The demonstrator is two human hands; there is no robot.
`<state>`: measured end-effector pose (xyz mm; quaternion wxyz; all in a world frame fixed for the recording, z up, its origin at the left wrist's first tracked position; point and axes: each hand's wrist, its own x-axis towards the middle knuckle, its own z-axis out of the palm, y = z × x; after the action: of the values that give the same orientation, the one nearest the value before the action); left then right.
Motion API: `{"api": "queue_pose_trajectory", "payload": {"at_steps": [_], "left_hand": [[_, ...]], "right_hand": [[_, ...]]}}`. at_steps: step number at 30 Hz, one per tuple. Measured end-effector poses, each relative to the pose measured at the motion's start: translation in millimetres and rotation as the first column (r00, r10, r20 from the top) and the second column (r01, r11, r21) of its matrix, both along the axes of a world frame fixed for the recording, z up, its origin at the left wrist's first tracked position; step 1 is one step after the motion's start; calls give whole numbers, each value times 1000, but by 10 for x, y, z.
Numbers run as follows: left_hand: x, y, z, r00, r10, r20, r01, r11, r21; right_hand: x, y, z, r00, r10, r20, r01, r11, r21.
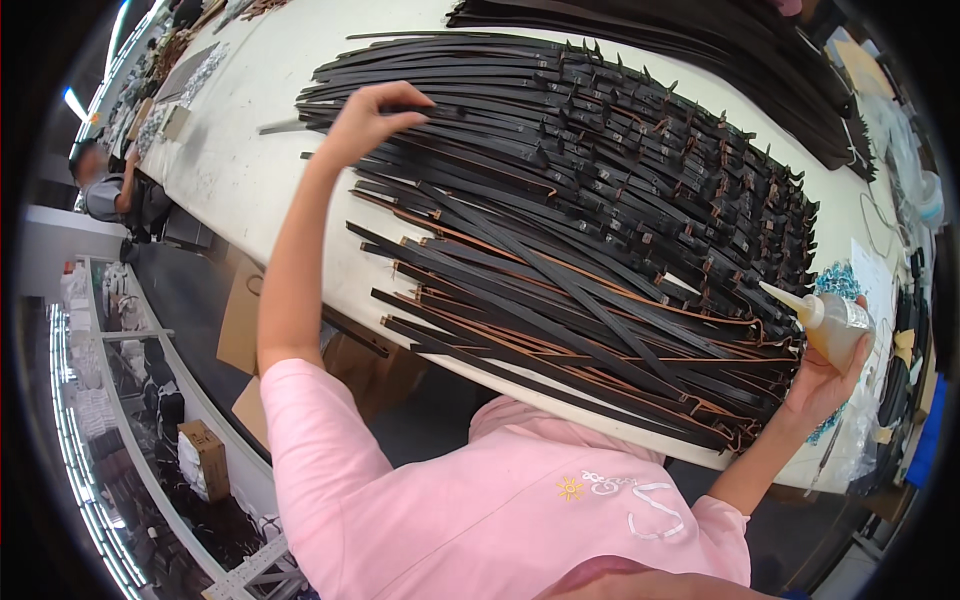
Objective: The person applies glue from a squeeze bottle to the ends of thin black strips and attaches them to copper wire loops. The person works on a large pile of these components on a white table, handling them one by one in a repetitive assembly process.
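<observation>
Many black leather straps, likely belts, lie in dense rows across the white table, with small upright tabs or loops along their right half. My left hand is over the left part of the rows, thumb and fingers curved but apart; whether a fingertip touches a strap cannot be made out. At the right end of the rows, my right hand is wrapped round a squeeze bottle holding yellowish liquid. The bottle's long pale nozzle points left and up over the strap ends. Some nearer straps cross each other and show brown edges.
More dark straps lie in a bundle at the table's far side. A sheet of paper and a turquoise beaded-looking bundle are beside the bottle. Another person sits far left. Shelves with goods and cardboard boxes stand left.
</observation>
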<state>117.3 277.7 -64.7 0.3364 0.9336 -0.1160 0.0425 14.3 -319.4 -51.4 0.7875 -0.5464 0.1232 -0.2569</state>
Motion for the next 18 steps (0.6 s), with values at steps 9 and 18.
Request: {"api": "queue_pose_trajectory", "payload": {"at_steps": [9,18], "left_hand": [[-110,-711,213,986,-124,114,107,983,147],[-1112,-3139,208,562,-793,233,789,599,134]], "right_hand": [[-266,-294,396,932,-276,237,326,923,-206],[-873,-830,71,920,-218,325,160,967,197]]}}
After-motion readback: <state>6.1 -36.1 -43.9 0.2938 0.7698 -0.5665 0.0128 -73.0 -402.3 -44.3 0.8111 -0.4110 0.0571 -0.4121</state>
